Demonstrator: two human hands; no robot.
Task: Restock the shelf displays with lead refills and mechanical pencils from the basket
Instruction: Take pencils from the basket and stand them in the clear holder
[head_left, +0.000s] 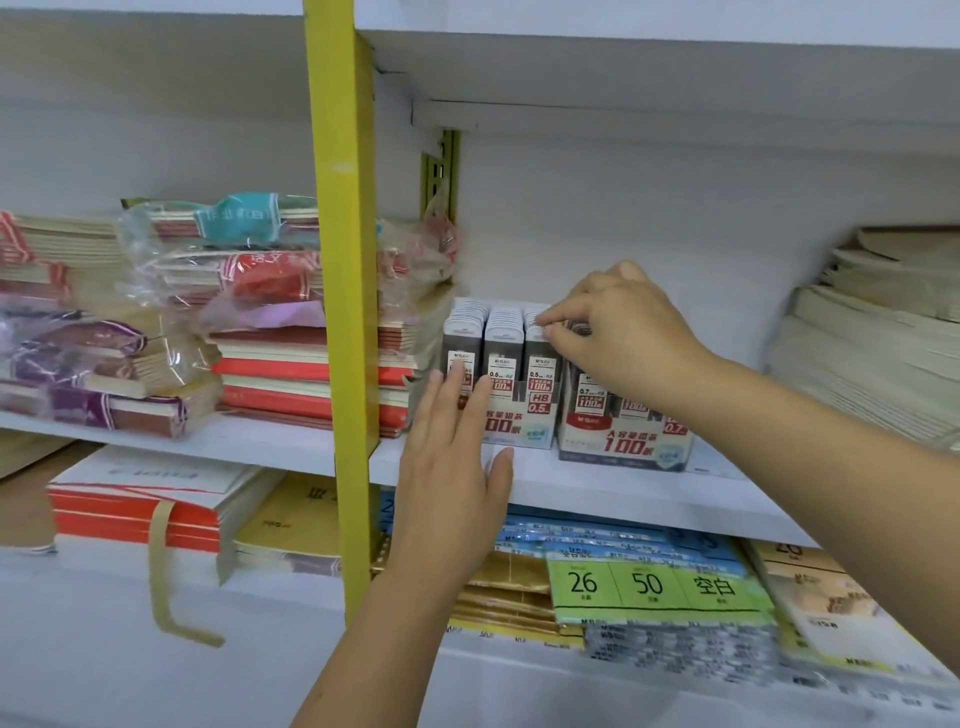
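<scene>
On the white shelf (597, 483), right of a yellow upright (343, 260), between notebook stacks (311, 379) and paper piles (872, 353): 0.5 lead box (519, 421) touching 0.7 lead box (618, 441). Left grip (452, 467) spread, fingertips against the 0.5 lead box front. Right grip (618, 332) pinching a small refill case (577, 327) above both.

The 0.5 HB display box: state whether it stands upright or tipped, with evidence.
Upright: the display box sits flat on the shelf, refill cases standing vertical.

We list on the white shelf (597, 493): 0.5 HB display box (527, 431), left hand (452, 457) flat against its front; 0.7 display box (623, 441) just beside it (both marked 100); right hand (618, 332) pinching a lead refill (577, 328) at their tops.
</scene>
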